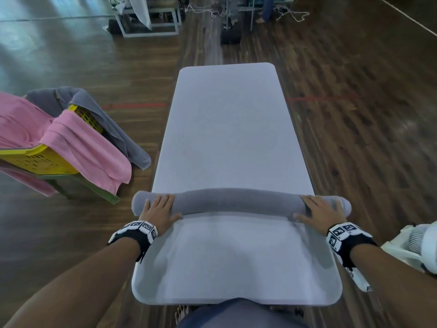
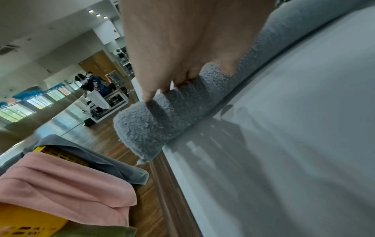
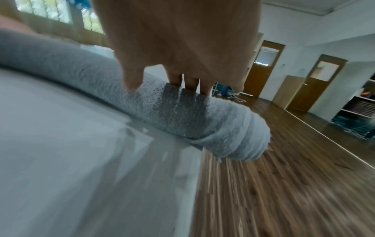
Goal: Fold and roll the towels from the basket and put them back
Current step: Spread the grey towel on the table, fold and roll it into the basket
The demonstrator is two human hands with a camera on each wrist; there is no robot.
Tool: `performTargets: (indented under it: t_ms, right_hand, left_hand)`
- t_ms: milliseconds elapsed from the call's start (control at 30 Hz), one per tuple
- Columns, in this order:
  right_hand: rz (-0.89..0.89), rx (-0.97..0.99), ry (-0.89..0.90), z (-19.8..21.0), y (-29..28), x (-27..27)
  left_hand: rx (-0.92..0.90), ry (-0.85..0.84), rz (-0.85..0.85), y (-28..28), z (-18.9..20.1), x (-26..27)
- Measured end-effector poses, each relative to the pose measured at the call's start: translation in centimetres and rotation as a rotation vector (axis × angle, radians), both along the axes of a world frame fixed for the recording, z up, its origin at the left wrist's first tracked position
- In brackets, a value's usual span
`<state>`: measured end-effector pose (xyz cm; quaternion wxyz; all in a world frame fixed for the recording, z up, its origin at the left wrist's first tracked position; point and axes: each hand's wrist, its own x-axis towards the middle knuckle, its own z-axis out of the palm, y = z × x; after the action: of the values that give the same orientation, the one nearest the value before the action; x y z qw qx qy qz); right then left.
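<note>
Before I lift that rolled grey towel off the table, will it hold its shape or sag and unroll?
Likely floppy: the rolled grey towel is long and thin, with both ends overhanging the table, so its middle would probably sag. Held only by the left hand and right hand pressing on top, it may loosen. It looks light.

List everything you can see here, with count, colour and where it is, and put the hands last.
rolled towel: one, grey, across the table's near part, both ends past the edges
table: one, white, centre
basket: one, yellow, left of the table
pink towel: one, draped over the basket
loose grey towel: one, draped over the basket's far side
fan: one, white, right edge
hands: left hand and right hand, flat on the roll's ends
</note>
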<state>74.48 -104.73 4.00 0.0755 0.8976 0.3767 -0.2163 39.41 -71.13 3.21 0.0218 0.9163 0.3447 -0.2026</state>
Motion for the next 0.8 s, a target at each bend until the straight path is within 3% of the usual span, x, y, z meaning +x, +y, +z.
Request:
performTargets:
  t_ms: [100, 167, 367, 633, 800]
  right_hand:
    - [0.014, -0.009, -0.072, -0.8, -0.1, -0.6]
    - [0.016, 0.029, -0.027, -1.0, 0.2, -1.0]
    - [-0.147, 0.037, 0.188, -0.4, 1.6, -5.9]
    - [-0.244, 0.143, 0.353, -1.2, 4.7, -15.0]
    - [-0.334, 0.174, 0.372, -1.0, 4.8, -15.8]
  left_hand:
    - [0.087, 0.034, -0.056, -0.8, -0.3, 0.2]
    - [0.079, 0.009, -0.034, -1.8, -0.1, 0.9]
    - [-0.228, -0.008, 0.228, -7.0, 1.0, 4.5]
    - [-0.744, -0.255, 0.612, -16.7, 0.6, 7.4]
    - [-0.869, -0.404, 0.804, -18.5, -0.1, 6.4]
